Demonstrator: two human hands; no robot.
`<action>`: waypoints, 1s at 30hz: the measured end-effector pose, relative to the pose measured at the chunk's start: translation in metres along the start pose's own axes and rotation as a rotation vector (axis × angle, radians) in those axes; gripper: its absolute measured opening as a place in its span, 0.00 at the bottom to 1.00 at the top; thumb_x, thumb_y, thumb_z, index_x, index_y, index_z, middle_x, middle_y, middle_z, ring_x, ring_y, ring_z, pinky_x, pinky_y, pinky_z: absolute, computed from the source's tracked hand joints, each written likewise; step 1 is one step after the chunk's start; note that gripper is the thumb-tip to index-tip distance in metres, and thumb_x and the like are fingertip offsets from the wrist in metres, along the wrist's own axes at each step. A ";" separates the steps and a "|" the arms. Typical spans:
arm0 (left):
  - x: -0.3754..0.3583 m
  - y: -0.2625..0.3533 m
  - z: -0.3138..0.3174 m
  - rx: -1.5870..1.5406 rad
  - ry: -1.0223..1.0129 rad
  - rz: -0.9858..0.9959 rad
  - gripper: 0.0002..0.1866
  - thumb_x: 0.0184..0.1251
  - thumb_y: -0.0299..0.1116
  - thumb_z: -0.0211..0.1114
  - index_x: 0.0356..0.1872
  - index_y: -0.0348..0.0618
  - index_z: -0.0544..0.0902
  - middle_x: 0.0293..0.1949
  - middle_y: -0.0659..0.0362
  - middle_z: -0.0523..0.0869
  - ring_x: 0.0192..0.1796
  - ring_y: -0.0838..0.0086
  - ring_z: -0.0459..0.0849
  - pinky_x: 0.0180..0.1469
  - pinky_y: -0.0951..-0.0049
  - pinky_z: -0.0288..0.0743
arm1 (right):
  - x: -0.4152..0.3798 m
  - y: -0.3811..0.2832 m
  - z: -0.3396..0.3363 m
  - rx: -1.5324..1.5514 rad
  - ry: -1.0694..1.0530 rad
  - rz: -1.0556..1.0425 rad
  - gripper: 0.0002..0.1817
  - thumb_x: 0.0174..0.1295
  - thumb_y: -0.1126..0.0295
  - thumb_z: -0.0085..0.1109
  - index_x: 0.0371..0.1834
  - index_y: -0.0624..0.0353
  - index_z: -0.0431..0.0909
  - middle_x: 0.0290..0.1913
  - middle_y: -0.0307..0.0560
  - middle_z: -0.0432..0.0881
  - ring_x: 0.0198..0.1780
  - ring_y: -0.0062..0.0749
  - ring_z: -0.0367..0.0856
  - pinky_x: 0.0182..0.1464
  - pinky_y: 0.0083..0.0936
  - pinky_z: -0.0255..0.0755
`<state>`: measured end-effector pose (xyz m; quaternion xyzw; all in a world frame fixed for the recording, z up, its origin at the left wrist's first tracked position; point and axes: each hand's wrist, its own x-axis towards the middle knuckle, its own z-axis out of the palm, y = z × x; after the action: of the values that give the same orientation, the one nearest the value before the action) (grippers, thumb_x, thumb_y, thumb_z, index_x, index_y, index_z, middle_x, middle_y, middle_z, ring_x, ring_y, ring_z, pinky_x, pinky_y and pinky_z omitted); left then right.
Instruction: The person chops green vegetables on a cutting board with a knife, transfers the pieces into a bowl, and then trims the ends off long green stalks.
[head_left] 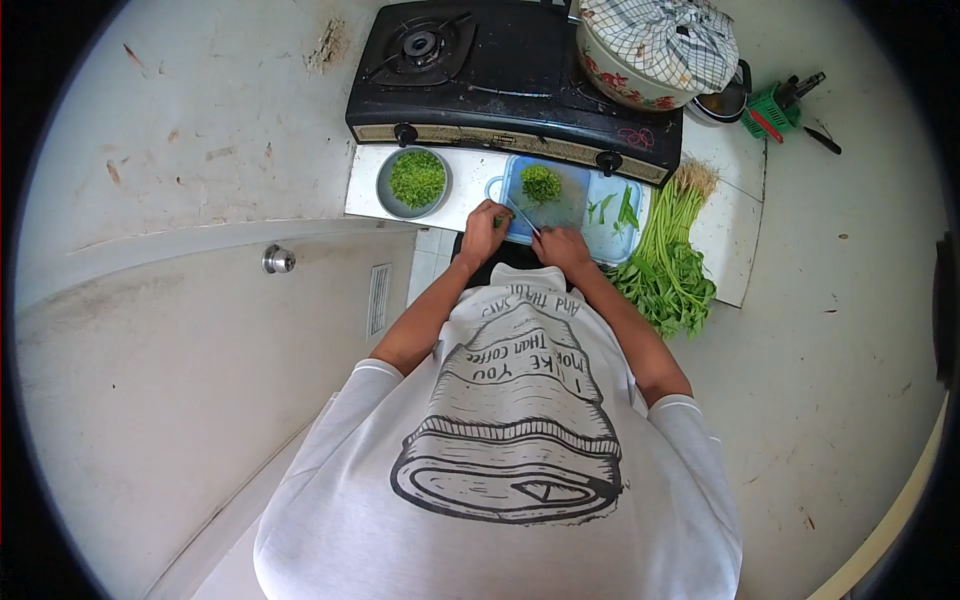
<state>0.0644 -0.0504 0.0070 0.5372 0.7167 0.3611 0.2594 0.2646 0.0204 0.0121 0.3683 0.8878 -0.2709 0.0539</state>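
Observation:
My right hand is closed round the handle of a knife, its blade slanting up and left over a blue cutting board. My left hand sits at the board's left front edge, fingers curled on a small bit of green stems, mostly hidden, close to the blade's tip. Farther back on the board lies a pile of chopped greens. A few loose leaves rest on its right part. To the left, a grey bowl holds finely chopped greens.
A large bunch of leafy greens with roots lies right of the board. Behind stands a black two-burner gas stove bearing a cloth-covered floral pot. A green basket with utensils is at the far right. A door knob juts out at left.

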 end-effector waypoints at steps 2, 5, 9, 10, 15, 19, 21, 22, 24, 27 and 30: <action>0.001 0.002 0.000 -0.019 0.011 -0.036 0.05 0.60 0.21 0.70 0.36 0.38 0.89 0.36 0.49 0.88 0.38 0.56 0.89 0.46 0.62 0.82 | -0.004 -0.002 -0.006 -0.012 0.014 -0.025 0.21 0.73 0.56 0.54 0.34 0.63 0.86 0.30 0.64 0.88 0.34 0.57 0.90 0.40 0.49 0.84; 0.004 0.002 0.002 -0.037 0.031 -0.048 0.05 0.59 0.21 0.70 0.36 0.38 0.90 0.35 0.50 0.88 0.37 0.58 0.89 0.45 0.63 0.82 | -0.006 -0.002 -0.004 -0.015 0.023 -0.030 0.21 0.72 0.55 0.56 0.36 0.64 0.86 0.29 0.64 0.88 0.34 0.58 0.90 0.40 0.50 0.84; 0.004 0.000 0.002 -0.012 0.031 -0.044 0.05 0.58 0.21 0.70 0.35 0.38 0.90 0.34 0.49 0.88 0.37 0.59 0.89 0.44 0.64 0.82 | -0.007 -0.003 -0.002 -0.002 0.018 -0.039 0.20 0.72 0.55 0.57 0.38 0.64 0.84 0.30 0.65 0.87 0.35 0.59 0.89 0.41 0.52 0.83; 0.004 0.002 0.001 0.004 0.029 -0.048 0.05 0.58 0.21 0.70 0.35 0.38 0.90 0.34 0.49 0.88 0.36 0.59 0.89 0.44 0.64 0.82 | -0.007 -0.004 -0.001 0.004 0.007 -0.033 0.20 0.72 0.55 0.57 0.39 0.65 0.84 0.31 0.65 0.88 0.36 0.59 0.90 0.41 0.52 0.83; 0.003 0.007 -0.001 -0.009 0.024 -0.088 0.05 0.59 0.20 0.71 0.35 0.39 0.90 0.33 0.49 0.87 0.37 0.57 0.88 0.44 0.62 0.82 | -0.003 -0.005 0.002 0.006 -0.022 -0.018 0.21 0.73 0.55 0.55 0.39 0.65 0.84 0.33 0.66 0.88 0.38 0.60 0.90 0.44 0.53 0.83; 0.000 0.004 0.000 0.033 -0.004 -0.013 0.06 0.61 0.20 0.70 0.39 0.37 0.89 0.35 0.48 0.85 0.39 0.53 0.87 0.44 0.60 0.81 | 0.003 -0.006 0.005 -0.031 -0.016 -0.028 0.21 0.73 0.56 0.54 0.38 0.64 0.85 0.34 0.65 0.89 0.37 0.59 0.90 0.43 0.52 0.83; -0.003 0.004 -0.001 0.049 -0.018 0.027 0.07 0.62 0.20 0.69 0.41 0.37 0.88 0.37 0.47 0.84 0.41 0.51 0.86 0.44 0.59 0.81 | 0.003 -0.008 0.005 -0.065 0.024 -0.033 0.20 0.73 0.57 0.53 0.36 0.62 0.86 0.33 0.62 0.89 0.36 0.56 0.91 0.42 0.50 0.85; -0.004 0.003 -0.002 0.057 -0.024 0.046 0.08 0.63 0.20 0.69 0.42 0.37 0.88 0.39 0.47 0.83 0.41 0.50 0.86 0.45 0.58 0.81 | 0.002 -0.009 0.003 -0.060 0.011 -0.028 0.20 0.72 0.57 0.53 0.36 0.62 0.86 0.34 0.61 0.90 0.36 0.56 0.91 0.42 0.50 0.85; -0.007 0.002 -0.002 0.039 -0.028 0.059 0.08 0.63 0.19 0.68 0.43 0.36 0.88 0.40 0.46 0.83 0.42 0.50 0.86 0.45 0.57 0.80 | 0.002 -0.009 0.000 -0.052 -0.016 -0.018 0.20 0.72 0.57 0.53 0.36 0.62 0.87 0.34 0.61 0.90 0.37 0.56 0.91 0.42 0.50 0.85; -0.007 0.000 -0.002 0.015 -0.018 0.052 0.09 0.63 0.18 0.69 0.43 0.36 0.87 0.40 0.46 0.83 0.42 0.50 0.86 0.45 0.57 0.80 | -0.002 -0.007 -0.002 0.005 0.020 -0.019 0.20 0.72 0.56 0.55 0.37 0.65 0.86 0.32 0.66 0.88 0.37 0.61 0.90 0.44 0.52 0.83; -0.007 -0.001 -0.003 -0.002 0.001 0.052 0.09 0.62 0.18 0.69 0.43 0.37 0.88 0.38 0.47 0.85 0.40 0.50 0.86 0.44 0.58 0.80 | -0.005 -0.004 0.001 0.007 0.019 -0.019 0.20 0.72 0.56 0.56 0.36 0.64 0.86 0.31 0.66 0.88 0.36 0.60 0.89 0.42 0.52 0.83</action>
<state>0.0634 -0.0579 0.0077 0.5553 0.7023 0.3684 0.2502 0.2651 0.0148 0.0145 0.3625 0.8907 -0.2712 0.0417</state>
